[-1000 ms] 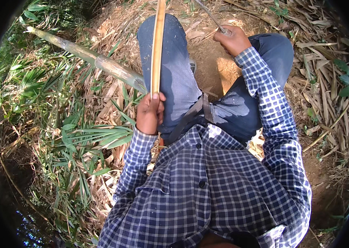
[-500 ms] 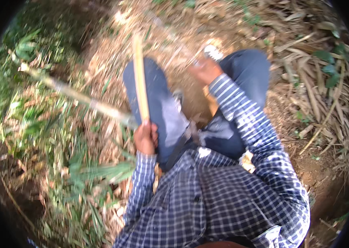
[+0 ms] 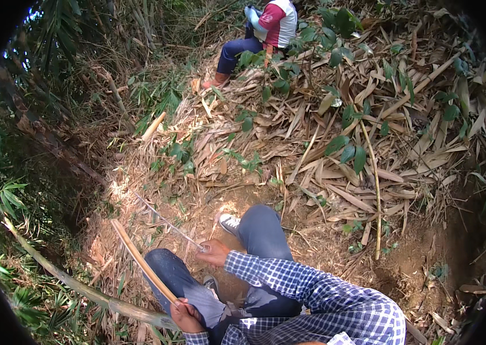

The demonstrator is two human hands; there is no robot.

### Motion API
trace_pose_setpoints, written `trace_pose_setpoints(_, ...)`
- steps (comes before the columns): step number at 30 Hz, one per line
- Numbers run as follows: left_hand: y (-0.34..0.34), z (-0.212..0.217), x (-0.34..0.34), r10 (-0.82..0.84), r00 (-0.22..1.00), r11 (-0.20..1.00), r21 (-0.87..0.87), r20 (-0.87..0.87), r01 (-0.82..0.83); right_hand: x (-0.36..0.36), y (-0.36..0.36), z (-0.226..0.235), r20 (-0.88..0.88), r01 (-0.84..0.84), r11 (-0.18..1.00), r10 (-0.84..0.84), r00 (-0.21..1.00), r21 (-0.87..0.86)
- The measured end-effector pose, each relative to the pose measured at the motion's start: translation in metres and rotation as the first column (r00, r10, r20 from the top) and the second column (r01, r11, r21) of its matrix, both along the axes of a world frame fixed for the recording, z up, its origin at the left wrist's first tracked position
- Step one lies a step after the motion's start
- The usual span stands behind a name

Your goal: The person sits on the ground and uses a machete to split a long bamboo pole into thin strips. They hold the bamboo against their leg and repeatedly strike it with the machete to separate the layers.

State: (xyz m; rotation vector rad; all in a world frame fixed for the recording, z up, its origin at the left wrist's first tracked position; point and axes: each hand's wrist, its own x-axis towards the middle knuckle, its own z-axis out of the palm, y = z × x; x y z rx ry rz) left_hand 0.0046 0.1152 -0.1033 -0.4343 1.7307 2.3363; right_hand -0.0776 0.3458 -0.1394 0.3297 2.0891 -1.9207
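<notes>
My left hand (image 3: pixel 186 317) is closed round the lower end of a split bamboo strip (image 3: pixel 142 263). The pale strip slants up and away to the left, across my left knee (image 3: pixel 165 261). In my right hand (image 3: pixel 214 253), closed, is a long thin-bladed knife (image 3: pixel 168 221), its narrow blade pointing away to the far left. The handle is hidden inside the fist. Blade and strip are apart, with the blade to the right of the strip's far end.
A long bamboo pole (image 3: pixel 90 294) lies at the left, its near end beside my left hand. Farther off sits another person (image 3: pixel 274 26) in a red and white top. Dry leaves (image 3: pixel 349 198) cover the slope, with leafy plants (image 3: pixel 346 152) among them. A bent stick (image 3: pixel 374 190) lies to the right.
The view has tilted up, bringing the seated person and the slope into sight. My right hand's blade, blurred before, now shows clearly. My left hand keeps its hold on the bamboo strip.
</notes>
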Motion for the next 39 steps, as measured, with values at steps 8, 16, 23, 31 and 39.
trace_pose_setpoints(8, 0.072, -0.019, -0.005, -0.206, 0.919, 0.974, -0.163, -0.335, 0.159, 0.005, 0.001, 0.034, 0.039, 0.060, 0.800, -0.047, 0.998, -0.597)
trace_pose_setpoints(16, 0.063, -0.030, 0.002, -0.272, 0.896, 0.953, -0.227, -0.350, 0.201, 0.027, -0.029, 0.068, 0.096, -0.007, 0.827, 0.073, 0.993, -0.562)
trace_pose_setpoints(23, 0.029, 0.029, -0.001, -0.322, 0.894, 0.769, -0.637, -0.313, 0.054, 0.017, -0.046, 0.100, -0.191, -0.148, 0.981, 0.171, 0.967, 0.126)
trace_pose_setpoints(31, -0.053, 0.149, -0.055, -0.605, 0.570, 0.149, -0.782, -0.556, -0.605, 0.020, -0.027, 0.112, -0.172, -0.250, 0.772, 0.419, 0.892, 0.585)
trace_pose_setpoints(39, -0.081, 0.112, -0.066, -0.666, 0.668, -0.013, -0.890, -0.333, -0.456, 0.023, -0.021, 0.094, -0.096, -0.308, 0.749, 0.442, 0.892, 0.587)
